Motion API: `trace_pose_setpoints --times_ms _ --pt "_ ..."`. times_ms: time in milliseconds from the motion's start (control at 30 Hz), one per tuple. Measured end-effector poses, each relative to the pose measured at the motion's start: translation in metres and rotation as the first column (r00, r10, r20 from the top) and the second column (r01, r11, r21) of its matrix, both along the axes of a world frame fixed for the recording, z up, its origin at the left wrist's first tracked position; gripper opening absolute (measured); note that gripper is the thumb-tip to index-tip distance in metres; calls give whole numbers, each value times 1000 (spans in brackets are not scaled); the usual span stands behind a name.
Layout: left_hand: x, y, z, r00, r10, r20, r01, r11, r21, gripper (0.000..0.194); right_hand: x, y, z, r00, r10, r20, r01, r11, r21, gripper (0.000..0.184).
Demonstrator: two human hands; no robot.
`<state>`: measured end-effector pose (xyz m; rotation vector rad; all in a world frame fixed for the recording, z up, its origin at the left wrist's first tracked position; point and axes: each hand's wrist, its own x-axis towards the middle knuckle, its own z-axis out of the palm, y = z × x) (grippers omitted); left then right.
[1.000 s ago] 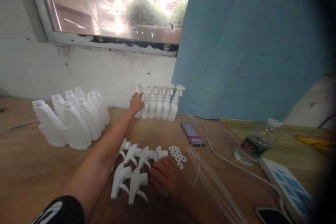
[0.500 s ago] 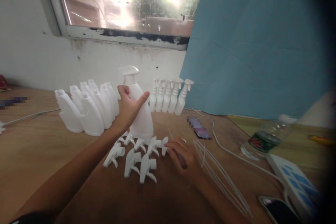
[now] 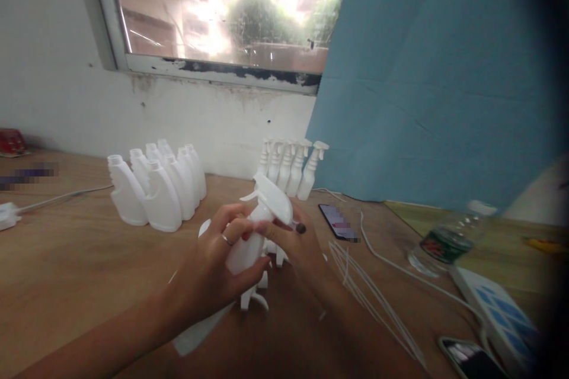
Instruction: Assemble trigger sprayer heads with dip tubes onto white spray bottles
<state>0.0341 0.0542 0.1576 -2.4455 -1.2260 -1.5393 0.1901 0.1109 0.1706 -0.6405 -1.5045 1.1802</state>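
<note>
A white spray bottle [image 3: 246, 251] is tilted in front of me, its trigger head [image 3: 275, 198] pointing up and away. My left hand [image 3: 222, 254], a ring on one finger, is wrapped round the bottle's body below the neck. Fingers of my right hand [image 3: 300, 243] close on the bottle at its neck, just under the head. A slim object with a dark round end [image 3: 301, 228] sticks out by my right hand; its kind I cannot make out. Loose white trigger sprayers [image 3: 255, 299] lie beneath, mostly hidden by my hands and the bottle.
Several white bottles without heads [image 3: 164, 201] stand at the left. Finished-looking spray bottles [image 3: 306, 174] line up by the wall. To the right are a phone [image 3: 336, 222], thin white tubes [image 3: 373, 290], a water bottle [image 3: 448, 240], a white-and-blue box [image 3: 493, 308] and another phone [image 3: 466, 358].
My left hand has brought one spray bottle from the back row toward me and tilted it. My right hand has moved from the loose sprayers to the bottle's neck.
</note>
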Motion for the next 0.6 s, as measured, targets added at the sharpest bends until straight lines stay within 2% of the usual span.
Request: trace_pose_setpoints --times_ms 100,200,267,367,433,467,500,533,567,600 --pt "-8 -2 -5 998 54 -29 -54 999 -4 48 -6 -1 -5 998 24 -61 -29 996 -83 22" --pt "-14 -1 -14 971 209 -117 -211 977 -8 66 -6 5 -7 971 -109 -212 77 985 -153 23" --pt "-16 0 -20 942 271 -199 -277 961 -6 76 -3 12 -6 934 -209 -291 161 970 -181 24" --pt "-18 2 -26 961 202 -188 -220 972 -79 71 5 25 -4 920 -256 -296 209 961 -179 25" --pt "-22 -1 -26 996 54 -74 -71 965 -251 65 9 31 -3 928 -236 -289 194 967 -165 24" --pt "-24 -3 -24 998 -54 29 61 924 -377 63 11 33 -3 930 -210 -303 166 972 -164 23" --pt "-26 -6 -23 973 -160 167 223 836 -502 61 13 35 -3 933 -167 -319 120 979 -163 21" --pt "-28 -9 -22 917 -233 324 389 706 -592 61 14 35 -3 938 -108 -330 55 985 -164 20" --pt "-30 -12 -21 844 -261 469 527 569 -632 63 14 35 -3 942 -35 -334 -23 985 -169 21" --pt "-31 -14 -21 775 -254 579 623 463 -630 66 15 35 -2 943 39 -331 -102 979 -175 23"
